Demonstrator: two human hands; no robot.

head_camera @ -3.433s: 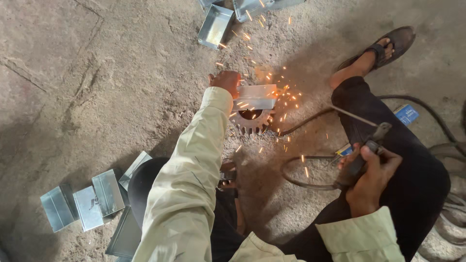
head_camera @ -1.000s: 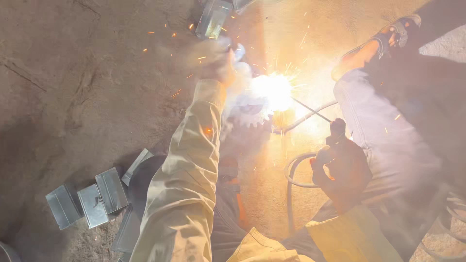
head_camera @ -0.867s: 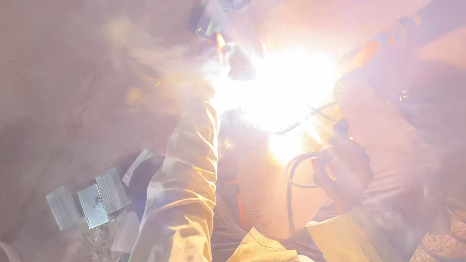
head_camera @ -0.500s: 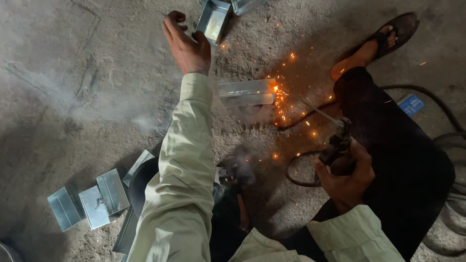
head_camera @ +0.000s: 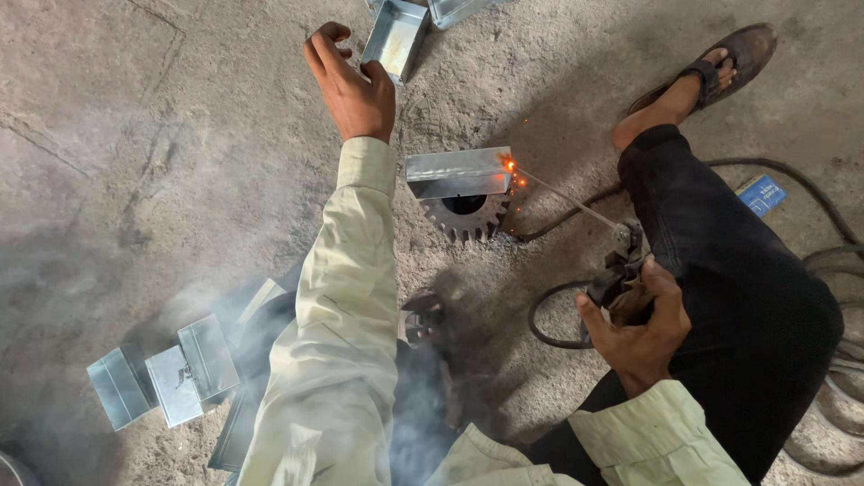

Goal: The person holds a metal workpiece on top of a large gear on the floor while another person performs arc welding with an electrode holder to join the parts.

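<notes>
The person sits on the concrete floor (head_camera: 135, 135), both arms in pale green sleeves. Nearest to the body, the right hand (head_camera: 639, 328) is clamped around the electrode holder (head_camera: 619, 270), fingers wrapped fully about its grip. A dark cable (head_camera: 549, 319) loops on the floor just left of that hand. The welding rod (head_camera: 562, 193) runs from the holder up and away to the left, and its tip glows orange where it touches the right end of the metal channel piece (head_camera: 459, 171).

The channel piece lies flat on top of a toothed gear (head_camera: 466, 216), which rests on the floor. Both sit between the two hands, nearer the left forearm than the right hand. A few sparks show at the rod tip.

Behind the left elbow, a group of small metal boxes (head_camera: 162, 378) lies on the floor, touching one another. Smoke drifts over this area.

Farther out, the left hand (head_camera: 351, 81) is empty, fingers loosely curled and apart, held above the floor, clear of the channel piece. Just beyond its fingertips lies an open metal tray (head_camera: 394, 36).

To the far side of the right hand, the right foot in a sandal (head_camera: 720, 63) rests on the floor. A small blue packet (head_camera: 760, 193) lies beside the dark trouser leg.
</notes>
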